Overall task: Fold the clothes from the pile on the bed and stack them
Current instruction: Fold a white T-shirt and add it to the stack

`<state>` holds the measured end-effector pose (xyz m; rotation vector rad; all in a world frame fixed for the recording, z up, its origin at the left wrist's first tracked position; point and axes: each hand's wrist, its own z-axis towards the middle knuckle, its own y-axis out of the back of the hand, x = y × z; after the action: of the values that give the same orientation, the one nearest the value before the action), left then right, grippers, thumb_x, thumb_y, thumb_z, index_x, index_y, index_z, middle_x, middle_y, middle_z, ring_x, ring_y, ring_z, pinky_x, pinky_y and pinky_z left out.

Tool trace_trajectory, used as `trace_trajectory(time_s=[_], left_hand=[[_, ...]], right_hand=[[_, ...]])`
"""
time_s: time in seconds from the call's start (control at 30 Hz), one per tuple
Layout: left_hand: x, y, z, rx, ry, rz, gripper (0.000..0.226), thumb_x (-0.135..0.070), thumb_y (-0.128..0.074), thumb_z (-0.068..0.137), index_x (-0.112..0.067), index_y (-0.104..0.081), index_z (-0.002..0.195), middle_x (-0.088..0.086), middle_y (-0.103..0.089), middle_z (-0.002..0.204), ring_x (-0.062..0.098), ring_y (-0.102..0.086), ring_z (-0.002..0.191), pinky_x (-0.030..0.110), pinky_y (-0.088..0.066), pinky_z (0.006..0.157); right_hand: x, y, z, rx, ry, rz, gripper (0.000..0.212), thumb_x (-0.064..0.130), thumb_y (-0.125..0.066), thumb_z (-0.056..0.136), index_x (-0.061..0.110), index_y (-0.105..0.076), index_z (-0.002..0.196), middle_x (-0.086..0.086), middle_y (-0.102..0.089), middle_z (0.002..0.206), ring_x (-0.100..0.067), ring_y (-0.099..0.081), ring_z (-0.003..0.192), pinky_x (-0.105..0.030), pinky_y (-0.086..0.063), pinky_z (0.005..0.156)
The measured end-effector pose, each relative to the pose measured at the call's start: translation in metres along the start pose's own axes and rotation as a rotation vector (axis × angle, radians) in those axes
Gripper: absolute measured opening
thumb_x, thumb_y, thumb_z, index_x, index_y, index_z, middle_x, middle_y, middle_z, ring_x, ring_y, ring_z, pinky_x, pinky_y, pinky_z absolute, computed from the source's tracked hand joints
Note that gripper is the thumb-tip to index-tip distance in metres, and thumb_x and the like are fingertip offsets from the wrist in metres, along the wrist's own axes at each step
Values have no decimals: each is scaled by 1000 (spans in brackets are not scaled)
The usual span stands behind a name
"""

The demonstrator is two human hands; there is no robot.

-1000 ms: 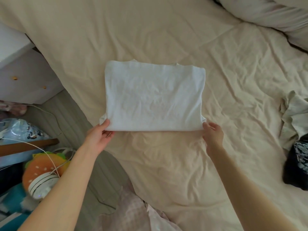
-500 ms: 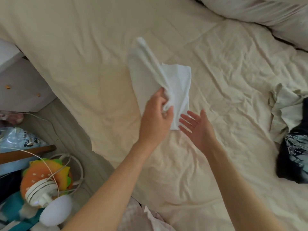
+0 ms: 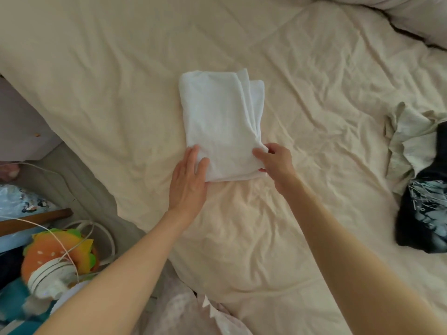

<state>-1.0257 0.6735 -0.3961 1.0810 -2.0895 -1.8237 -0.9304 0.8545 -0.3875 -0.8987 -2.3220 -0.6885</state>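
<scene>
Head-camera footage shows a folded white garment [image 3: 219,126] laid on the cream bedsheet [image 3: 314,97] near the middle of the bed, narrow and long, with its layers fanned apart along the right edge rather than lying flush. Its near left corner is touched by the left hand [image 3: 187,180], whose fingers are straight and pressed together flat on the cloth, while the near right corner is pinched by the right hand [image 3: 275,163], thumb over the top layer and fingers curled beneath. The likeliest fault, as judged from this, is that the staggered right-hand layers could slide further apart if the bundle is lifted by that one corner alone, since the far end is held by nothing. A tug from the right hand against the flat left hand could also skew the fold or drag wrinkles into it, because the sheet underneath is soft and creased. Well apart to the right, an unfolded pale green garment [image 3: 408,139] and a black printed garment [image 3: 428,209] are heaped together at the edge of view; no stack is visible, so a loose fold could be undone wherever this piece is set down.
</scene>
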Motion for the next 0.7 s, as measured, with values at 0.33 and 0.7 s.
trace_trajectory(time_s=[0.33, 0.7], left_hand=[[4, -7, -8, 7, -76, 63, 48, 15, -69, 65, 1, -62, 110, 25, -47, 137, 42, -44, 127, 51, -41, 100], [11, -1, -4, -44, -133, 81, 33, 13, -69, 66, 2, -65, 97, 19, -57, 128, 37, -54, 120, 50, -49, 93]], right_hand=[[-37, 19, -17, -84, 59, -86, 11, 16, -61, 85, 27, -61, 84, 5, -61, 79, -12, -58, 74, -30, -50, 70], [-36, 16, 2, 65, -230, 207, 19, 14, -68, 83, 8, -63, 101, -2, -66, 91, -15, -63, 77, -25, -50, 62]])
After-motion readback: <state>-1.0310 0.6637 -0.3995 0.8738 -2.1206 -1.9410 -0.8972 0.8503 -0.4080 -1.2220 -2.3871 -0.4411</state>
